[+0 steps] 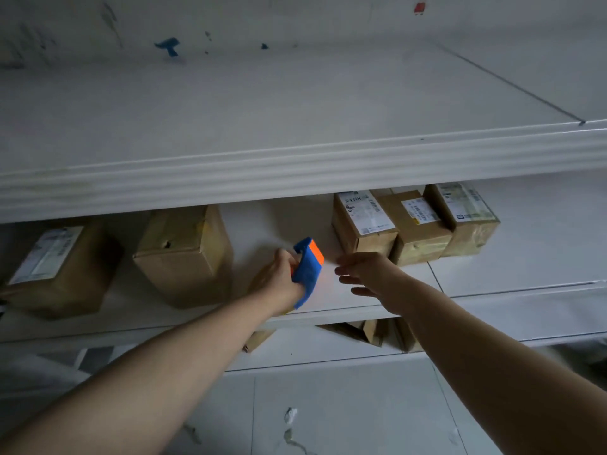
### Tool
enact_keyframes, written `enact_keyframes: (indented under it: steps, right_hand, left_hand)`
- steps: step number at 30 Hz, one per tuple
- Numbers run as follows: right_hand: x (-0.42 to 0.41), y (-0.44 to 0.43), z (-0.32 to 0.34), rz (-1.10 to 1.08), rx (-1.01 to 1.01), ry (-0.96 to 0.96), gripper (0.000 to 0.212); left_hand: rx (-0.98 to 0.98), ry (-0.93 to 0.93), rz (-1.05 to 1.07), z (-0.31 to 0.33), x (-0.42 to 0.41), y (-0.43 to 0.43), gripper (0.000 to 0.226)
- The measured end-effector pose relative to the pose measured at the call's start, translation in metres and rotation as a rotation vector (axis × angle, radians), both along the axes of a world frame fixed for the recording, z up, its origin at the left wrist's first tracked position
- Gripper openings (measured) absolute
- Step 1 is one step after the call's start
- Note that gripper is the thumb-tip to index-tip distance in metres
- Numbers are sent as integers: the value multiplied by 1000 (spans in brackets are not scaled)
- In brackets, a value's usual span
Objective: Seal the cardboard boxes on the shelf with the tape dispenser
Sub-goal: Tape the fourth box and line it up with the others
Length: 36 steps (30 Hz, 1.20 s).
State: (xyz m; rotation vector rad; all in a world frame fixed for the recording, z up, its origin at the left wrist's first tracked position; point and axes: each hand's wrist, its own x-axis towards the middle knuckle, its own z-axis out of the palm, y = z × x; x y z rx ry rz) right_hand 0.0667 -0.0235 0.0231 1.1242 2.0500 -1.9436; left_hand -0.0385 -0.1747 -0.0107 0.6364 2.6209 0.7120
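Left hand (285, 278) is gripping the blue-and-orange tape dispenser (307, 272) near the shelf (328, 311) front edge.
Right hand (368, 274) is hovering beside it, fingers spread, seemingly empty; cardboard boxes (415, 224) are sitting towards the back.

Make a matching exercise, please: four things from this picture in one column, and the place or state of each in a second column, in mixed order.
Things:
1. tape dispenser
2. right hand
3. three labelled boxes
4. tall plain box

Places or states:
A. side by side, at the right on the shelf
B. open, holding nothing
C. gripped in the left hand
D. standing left of both hands

Pairs: 1-C, 2-B, 3-A, 4-D
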Motion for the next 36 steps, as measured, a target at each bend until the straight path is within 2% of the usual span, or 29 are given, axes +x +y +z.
enact_keyframes:
  steps: [3,6,8,11,15,18,21,24,27,30,32,36]
  right_hand:
    - [1,-21,3,-39,-6,37,26]
    - [2,-39,-3,-184,107,43,33]
    - [9,-54,-6,-177,138,4,35]
    - [20,-91,-7,-138,-24,-69,33]
    - [29,-136,-5,-87,-259,-103,33]
    - [35,-156,-2,-39,-452,-3,39]
    - [36,-170,3,-17,-529,73,34]
    - [34,-179,1,-43,-529,83,28]
    - [37,-187,-7,-85,-403,-9,23]
    - [42,-198,-9,84,-446,-95,43]
    - [41,-204,-5,122,-515,-38,51]
    - [41,-202,2,25,-571,91,37]
  left_hand:
    - [126,-97,-1,5,7,-30,36]
    - [307,-211,41,17,9,-63,34]
    - [419,-301,36,26,11,-90,34]
    - [532,-382,-6,36,20,-139,39]
    - [499,-370,-138,46,28,-195,50]
    - [454,-332,-182,55,30,-225,51]
    - [425,-320,-203,60,30,-248,58]
    - [441,-298,-212,67,27,-262,71]
    - [495,-296,-181,71,26,-270,76]
    - [508,-315,-170,73,27,-274,76]
    - [492,-323,-184,73,29,-275,76]
    - [471,-333,-210,70,33,-276,79]
